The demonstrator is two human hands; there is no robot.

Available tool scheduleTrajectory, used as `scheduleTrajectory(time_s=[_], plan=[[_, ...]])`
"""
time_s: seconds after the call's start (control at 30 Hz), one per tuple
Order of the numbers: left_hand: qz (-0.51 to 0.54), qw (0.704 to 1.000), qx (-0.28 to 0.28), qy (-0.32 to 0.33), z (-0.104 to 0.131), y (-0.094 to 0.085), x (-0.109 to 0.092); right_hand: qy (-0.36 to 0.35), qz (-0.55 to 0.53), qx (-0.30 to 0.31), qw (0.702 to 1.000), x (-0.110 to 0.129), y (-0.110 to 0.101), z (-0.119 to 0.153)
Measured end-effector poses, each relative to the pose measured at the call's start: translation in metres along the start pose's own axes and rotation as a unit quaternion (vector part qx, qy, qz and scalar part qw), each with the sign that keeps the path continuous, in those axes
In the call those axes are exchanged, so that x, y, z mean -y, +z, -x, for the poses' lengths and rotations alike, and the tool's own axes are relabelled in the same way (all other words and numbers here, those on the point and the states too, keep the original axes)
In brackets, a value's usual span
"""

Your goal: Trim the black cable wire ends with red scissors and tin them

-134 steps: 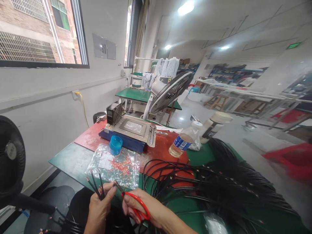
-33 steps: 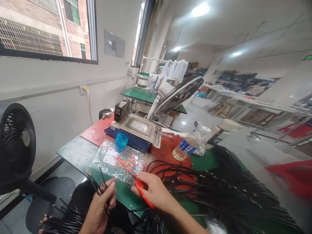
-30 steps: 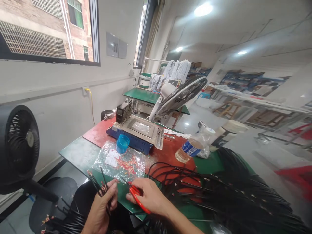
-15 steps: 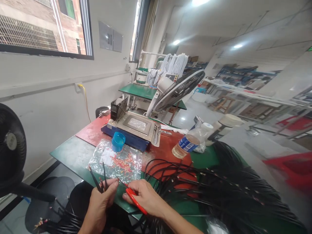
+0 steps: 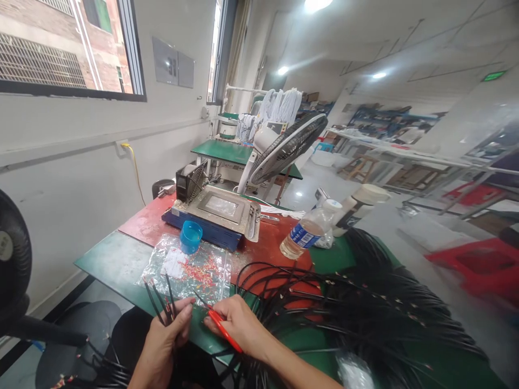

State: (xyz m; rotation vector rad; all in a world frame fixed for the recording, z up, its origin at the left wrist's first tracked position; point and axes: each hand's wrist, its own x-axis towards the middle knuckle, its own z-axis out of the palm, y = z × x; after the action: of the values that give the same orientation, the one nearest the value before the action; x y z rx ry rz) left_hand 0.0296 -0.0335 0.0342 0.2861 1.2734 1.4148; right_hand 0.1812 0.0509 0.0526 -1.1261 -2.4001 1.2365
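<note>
My left hand [image 5: 172,329] is closed around a few black cables [image 5: 154,300], whose cut ends with small coloured wires point up. Gripped in my right hand [image 5: 237,324] are red-handled scissors [image 5: 221,328]; their thin metal tip points up and left, close to my left fingertips. Both hands are above the table's front edge. Just beyond them lies a clear plastic bag [image 5: 158,254] strewn with red and yellow wire scraps [image 5: 200,270]. Whether the blades are apart cannot be made out.
A blue cup [image 5: 190,236] stands by a hot plate [image 5: 219,208] with a small fan. To the right are a liquid-filled bottle [image 5: 302,237] and a large heap of black cables [image 5: 381,292]. More cables [image 5: 109,367] lie at lower left, near a black fan [image 5: 14,243].
The view has swung slightly right. The scissors' tip now shows apart from my left fingers, and the cables in my left hand are fanned out more.
</note>
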Motion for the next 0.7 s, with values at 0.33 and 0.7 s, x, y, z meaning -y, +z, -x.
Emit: scheduleTrajectory(time_s=[0.33, 0.7], plan=[[-0.02, 0.998, 0.057, -0.012, 0.004, 0.008, 0.008, 0.069, -0.408, 0.052, 0.909, 0.002, 0.006, -0.003], [-0.066, 0.996, 0.067, 0.011, 0.006, 0.01, 0.013, 0.05, -0.356, 0.074, 0.93, -0.003, 0.006, 0.002]])
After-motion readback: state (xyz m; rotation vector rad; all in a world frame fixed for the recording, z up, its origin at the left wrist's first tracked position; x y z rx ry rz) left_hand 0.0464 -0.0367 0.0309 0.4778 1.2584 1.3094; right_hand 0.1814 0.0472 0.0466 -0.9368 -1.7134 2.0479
